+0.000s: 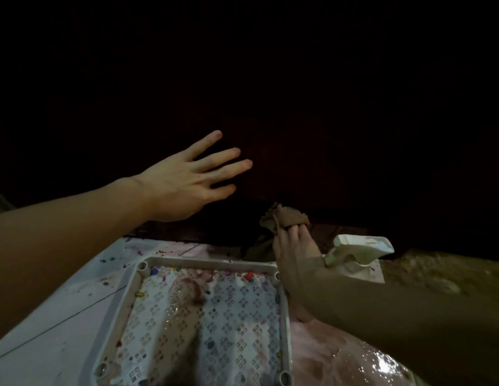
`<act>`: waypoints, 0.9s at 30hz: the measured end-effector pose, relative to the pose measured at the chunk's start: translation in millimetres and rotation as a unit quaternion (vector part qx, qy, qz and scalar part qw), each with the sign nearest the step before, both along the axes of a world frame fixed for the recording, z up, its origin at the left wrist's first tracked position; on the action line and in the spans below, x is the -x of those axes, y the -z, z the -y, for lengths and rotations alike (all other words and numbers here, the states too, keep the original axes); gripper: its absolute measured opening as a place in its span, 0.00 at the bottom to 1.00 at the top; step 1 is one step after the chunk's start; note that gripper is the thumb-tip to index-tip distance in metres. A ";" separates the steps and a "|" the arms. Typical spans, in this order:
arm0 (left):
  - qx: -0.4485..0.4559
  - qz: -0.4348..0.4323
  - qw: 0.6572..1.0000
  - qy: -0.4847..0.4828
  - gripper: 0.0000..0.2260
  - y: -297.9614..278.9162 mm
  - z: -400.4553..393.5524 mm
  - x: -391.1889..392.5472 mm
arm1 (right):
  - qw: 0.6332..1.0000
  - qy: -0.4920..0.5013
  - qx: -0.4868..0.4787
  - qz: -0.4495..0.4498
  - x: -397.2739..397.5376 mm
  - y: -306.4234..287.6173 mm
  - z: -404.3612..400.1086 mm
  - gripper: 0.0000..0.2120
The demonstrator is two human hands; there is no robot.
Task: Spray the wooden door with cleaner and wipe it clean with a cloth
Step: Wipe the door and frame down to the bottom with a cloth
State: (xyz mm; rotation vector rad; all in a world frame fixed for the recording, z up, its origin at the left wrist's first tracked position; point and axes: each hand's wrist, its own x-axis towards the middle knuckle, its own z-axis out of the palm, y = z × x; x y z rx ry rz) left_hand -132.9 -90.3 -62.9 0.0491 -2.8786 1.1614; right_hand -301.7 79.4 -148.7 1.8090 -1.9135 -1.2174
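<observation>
Your left hand hangs in open space before the dark door, fingers spread, with nothing between them and the wood. Low down, your right hand and its cloth crowd the door's foot; the spray bottle stands just beside, and the perforated tray blocks the floor below.

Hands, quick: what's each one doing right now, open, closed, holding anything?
Left hand: open, fingers spread, empty, raised toward the dark door.
Right hand: closed on the brown cloth, low at the door's bottom edge.
</observation>
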 end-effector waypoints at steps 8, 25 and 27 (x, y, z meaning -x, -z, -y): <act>0.032 0.068 0.996 -0.039 0.25 2.1 -9.8 17.3 | 0.999 -0.022 0.019 0.035 -2.9 4.7 1.1 0.30; 0.011 0.041 0.999 0.000 0.24 -4.7 -9.7 20.5 | 0.998 0.040 0.012 0.045 -13.5 -8.5 0.0 0.25; 0.018 0.059 0.998 -0.025 0.25 -4.0 -9.9 19.6 | 0.998 0.041 0.008 0.049 -24.9 -16.6 7.8 0.24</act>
